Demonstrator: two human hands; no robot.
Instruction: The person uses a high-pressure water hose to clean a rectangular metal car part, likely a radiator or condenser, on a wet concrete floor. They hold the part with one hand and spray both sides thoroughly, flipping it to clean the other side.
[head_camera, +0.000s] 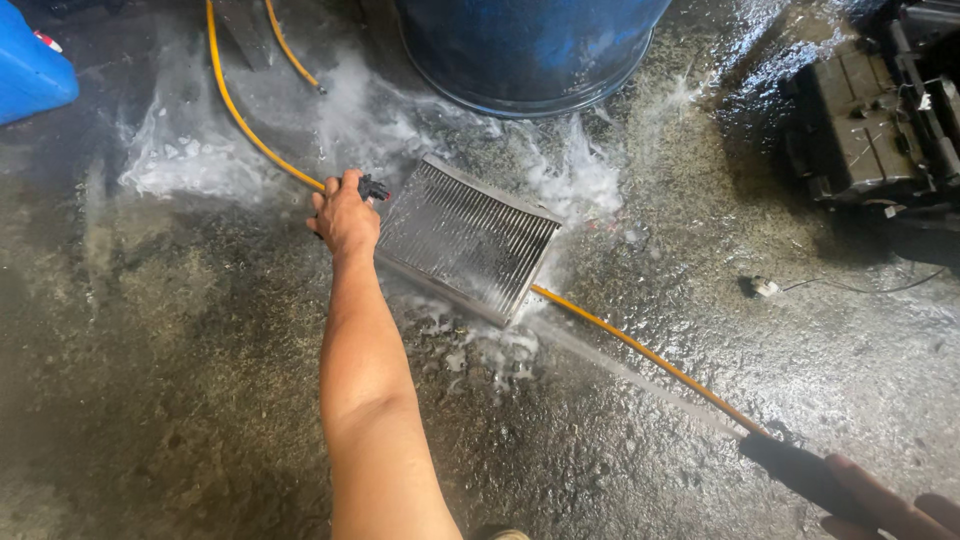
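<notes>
A grey finned metal coil (465, 238) lies tilted on the wet concrete floor, with white foam around it. My left hand (343, 218) grips its left corner by a small black fitting (374, 187). My right hand (885, 510), at the bottom right edge, is closed on a black handle (800, 468). From that handle a straight yellow line (640, 350) runs up to the coil's lower right edge. Water sprays off the coil's far side.
A blue drum (520, 50) stands just behind the coil. A yellow hose (245, 125) curves in from the top left. A blue container (30, 65) sits at the far left, and a black plastic housing (870, 120) at the right. A small white object on a wire (765, 287) lies on the floor.
</notes>
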